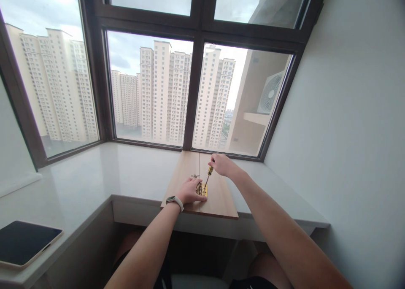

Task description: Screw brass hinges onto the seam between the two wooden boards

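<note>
Brass hinge point(205, 190) sits near the wooden boards' point(220, 202) seam, steadied in the half-curled left hand point(190, 191); right hand point(223, 164) grips a screwdriver point(210, 170). Screwdriving looks unfinished; apparent screws point(195, 176) lie loose.

A high-rise room, by all appearances in a home: a white counter point(79, 175) runs beneath a dark-framed window point(194, 82), with a tablet point(27, 242) lying at its near left end and a plain white wall point(348, 112) rising at right. Outside, pale residential towers point(163, 82) stand close together, and an air conditioner point(271, 93) sits on a ledge point(257, 117).
</note>
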The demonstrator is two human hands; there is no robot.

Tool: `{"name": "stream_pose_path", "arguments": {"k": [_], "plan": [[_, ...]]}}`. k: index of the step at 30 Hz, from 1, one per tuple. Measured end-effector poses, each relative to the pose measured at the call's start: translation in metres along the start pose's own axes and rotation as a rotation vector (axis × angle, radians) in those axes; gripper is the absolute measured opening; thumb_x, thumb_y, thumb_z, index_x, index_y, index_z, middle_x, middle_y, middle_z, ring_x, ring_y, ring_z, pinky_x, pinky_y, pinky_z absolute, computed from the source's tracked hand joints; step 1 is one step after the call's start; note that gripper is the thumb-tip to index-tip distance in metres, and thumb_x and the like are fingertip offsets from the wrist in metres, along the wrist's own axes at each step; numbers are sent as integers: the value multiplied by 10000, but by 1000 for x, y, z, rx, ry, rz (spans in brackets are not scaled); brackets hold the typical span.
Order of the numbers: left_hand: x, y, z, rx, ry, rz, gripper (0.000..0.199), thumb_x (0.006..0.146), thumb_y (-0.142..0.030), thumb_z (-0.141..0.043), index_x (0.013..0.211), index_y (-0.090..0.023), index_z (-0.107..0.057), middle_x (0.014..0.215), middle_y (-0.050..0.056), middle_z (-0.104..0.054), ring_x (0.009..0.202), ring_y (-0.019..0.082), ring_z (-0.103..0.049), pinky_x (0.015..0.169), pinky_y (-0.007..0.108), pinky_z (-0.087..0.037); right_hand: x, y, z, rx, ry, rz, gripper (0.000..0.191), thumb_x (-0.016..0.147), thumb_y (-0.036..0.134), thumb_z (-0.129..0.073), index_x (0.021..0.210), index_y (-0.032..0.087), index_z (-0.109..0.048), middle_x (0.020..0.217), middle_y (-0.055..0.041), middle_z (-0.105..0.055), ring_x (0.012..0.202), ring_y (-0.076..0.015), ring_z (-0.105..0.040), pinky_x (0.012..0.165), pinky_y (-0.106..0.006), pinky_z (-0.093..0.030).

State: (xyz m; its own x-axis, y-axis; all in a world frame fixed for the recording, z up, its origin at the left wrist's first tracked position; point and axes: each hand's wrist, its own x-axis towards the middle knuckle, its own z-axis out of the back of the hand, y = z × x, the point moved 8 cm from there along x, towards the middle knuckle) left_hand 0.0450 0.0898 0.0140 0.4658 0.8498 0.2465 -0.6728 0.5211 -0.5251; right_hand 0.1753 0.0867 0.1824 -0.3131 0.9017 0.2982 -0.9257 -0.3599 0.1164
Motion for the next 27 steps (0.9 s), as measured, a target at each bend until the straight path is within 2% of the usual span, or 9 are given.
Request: {"name": "stream_pose_path", "arguments": {"k": [3, 6, 10, 15, 23, 25, 27], "plan": [[0, 0, 0, 4, -2, -2, 959, 626, -695, -803, 1436, -266, -519, 1408, 90, -593, 1366, 362, -443, 1146, 441, -386, 1, -1, 0, 1, -21, 12, 161, 966, 314, -630, 914, 178, -700, 990, -104, -731, 973, -218, -653, 826, -280, -431], [1, 1, -1, 9, -3, -5, 959, 627, -685, -804, 1439, -262, -519, 1405, 90, -595, 1367, 360, -443, 1150, 441, -381, 1, 3, 0, 42, -43, 72, 66, 930, 221, -656, 953, 192, -711, 1045, -79, -728, 1009, -203, -650, 859, -263, -432], [1, 2, -1, 4, -7, 4, 954, 627, -672, -807, 1439, -263, -520, 1403, 91, -594, 1371, 361, -441, 1151, 441, -379, 0, 7, -1, 80, -22, 125, 167, 922, 118, -600, 1017, 204, -707, 1061, -59, -725, 991, -180, -645, 834, -243, -433], [1, 1, -1, 3, -2, 2, 960, 628, -673, -808, 1444, -261, -515, 1408, 94, -591, 1367, 368, -442, 1149, 447, -378, 2, 4, -1, 14, -11, 92, 84, 944, 206, -630, 941, 195, -713, 1032, -81, -727, 967, -194, -645, 818, -256, -426], [0, 1, -1, -2, 5, 8, 958, 627, -680, -808, 1442, -271, -513, 1418, 89, -588, 1373, 368, -433, 1155, 453, -372, 0, -7, 1, -71, -41, 13, 317, 982, 420, -607, 792, 182, -697, 844, -102, -723, 857, -219, -662, 763, -287, -423], [0, 1, -1, -1, 3, 13, 955, 625, -677, -809, 1438, -273, -515, 1417, 85, -588, 1373, 366, -435, 1155, 452, -372, -1, -4, 2, -45, -55, 37, 277, 972, 391, -623, 803, 184, -697, 853, -89, -720, 855, -208, -656, 763, -279, -423], [0, 1, -1, 0, -1, 13, 953, 624, -678, -809, 1436, -273, -517, 1413, 81, -591, 1371, 363, -438, 1154, 447, -373, -3, 2, 3, 1, -74, 81, 155, 949, 308, -649, 866, 190, -703, 917, -71, -723, 881, -190, -648, 775, -263, -422]]}}
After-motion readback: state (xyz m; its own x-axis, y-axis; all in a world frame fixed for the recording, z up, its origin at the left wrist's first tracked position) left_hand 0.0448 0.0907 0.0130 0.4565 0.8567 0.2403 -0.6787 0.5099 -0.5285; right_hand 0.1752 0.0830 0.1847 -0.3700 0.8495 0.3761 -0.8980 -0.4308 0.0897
